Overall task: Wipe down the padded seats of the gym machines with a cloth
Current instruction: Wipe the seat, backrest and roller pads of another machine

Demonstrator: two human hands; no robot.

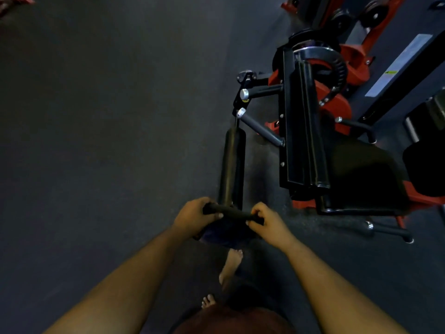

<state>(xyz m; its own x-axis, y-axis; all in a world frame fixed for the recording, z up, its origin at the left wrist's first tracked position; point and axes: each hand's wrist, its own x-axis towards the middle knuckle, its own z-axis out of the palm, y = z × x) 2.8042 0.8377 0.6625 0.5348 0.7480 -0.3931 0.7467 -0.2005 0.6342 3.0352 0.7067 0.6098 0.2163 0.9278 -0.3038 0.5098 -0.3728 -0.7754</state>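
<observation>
Fingers of both hands are curled around a dark cloth that is twisted or rolled into a tight bar across the top, its loose end hanging down between the wrists. The left hand [192, 216] grips one end with the thumb laid along the roll, and the right hand [267, 221] pinches the other end, fingers pressed together over it. The cloth [232, 221] is held in the air in front of the body, above the dark floor [108, 141] and the person's bare feet, not touching any machine. Held taut like this, it looks as though it is being wrung or refolded to give a firm wiping face; that is a judgement only.

Just beyond the hands stands a black roller pad [232, 165] on the arm of a red and black gym machine [337, 112]. Its long black back pad [304, 126] lies to the right, and the seat [366, 174] is beside that, in deep shadow. The roller pad is nearest, so it seems the likely next surface.
</observation>
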